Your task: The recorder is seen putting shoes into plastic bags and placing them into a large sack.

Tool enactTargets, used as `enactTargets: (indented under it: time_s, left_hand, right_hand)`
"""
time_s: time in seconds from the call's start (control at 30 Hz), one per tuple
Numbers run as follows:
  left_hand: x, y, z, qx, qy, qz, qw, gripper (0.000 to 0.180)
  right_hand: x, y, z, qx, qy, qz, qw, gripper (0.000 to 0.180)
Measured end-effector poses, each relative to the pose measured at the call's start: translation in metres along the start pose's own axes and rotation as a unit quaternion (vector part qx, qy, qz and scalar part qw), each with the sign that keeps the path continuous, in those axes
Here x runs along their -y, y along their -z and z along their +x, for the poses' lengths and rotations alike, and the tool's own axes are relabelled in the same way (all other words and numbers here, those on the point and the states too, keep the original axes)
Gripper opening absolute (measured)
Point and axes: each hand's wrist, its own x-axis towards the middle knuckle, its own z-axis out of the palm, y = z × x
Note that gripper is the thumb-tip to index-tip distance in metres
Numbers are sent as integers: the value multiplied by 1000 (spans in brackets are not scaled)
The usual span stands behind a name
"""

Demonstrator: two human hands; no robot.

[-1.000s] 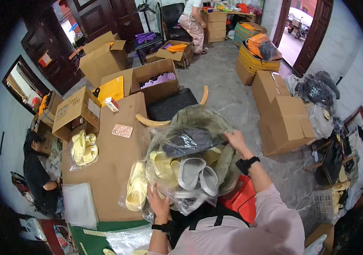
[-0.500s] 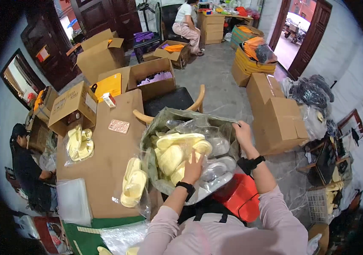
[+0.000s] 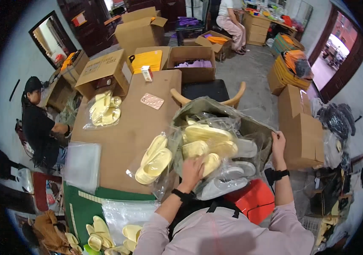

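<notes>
A grey-green sack (image 3: 219, 104) stands in front of me, its mouth wide. Inside lie clear-bagged yellow slippers (image 3: 207, 132) on the left and bagged grey slippers (image 3: 224, 187) on the right and nearer me. My left hand (image 3: 193, 172) reaches into the sack with its fingers bent against a bagged yellow slipper; its fingertips are partly hidden. My right hand (image 3: 278, 144) is closed on the sack's right rim and holds it out. Beside the sack, on the brown tabletop (image 3: 117, 161), lies another bagged pair of yellow slippers (image 3: 153, 161).
Clear plastic bags (image 3: 81, 165) are stacked at the table's left. A phone (image 3: 152, 101), a small box (image 3: 146, 73) and a cardboard box (image 3: 105, 72) sit farther back. A red bin (image 3: 253, 202) stands by my right side, cartons (image 3: 302, 136) beyond. A co-worker (image 3: 41, 123) is at left.
The whole view has swung left, so things sit farther right. My left hand's fingers, spread over the slippers before, are now bent closer together. My right hand still holds the sack's rim.
</notes>
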Motion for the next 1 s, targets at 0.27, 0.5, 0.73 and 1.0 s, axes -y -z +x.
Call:
enactTargets:
  time_s: [0.27,0.5,0.73,1.0]
  left_hand:
    - [87,44,-25,-45,296,287,910,77]
    - [95,50,-16,-199,200,68,957,14]
    - [-24,92,44,-269,-61,-173,946,14]
    - [-121,19,126,160,-232,-108,953,24]
  right_hand:
    - [7,-7,1,-10,8,4,1000,21]
    - [-8,8,13,-37,-62,9,997,21]
    - [-13,-4,20,-68,-32,-2,997,25]
    - [-32,-8,37,-72,25,-26,997,31]
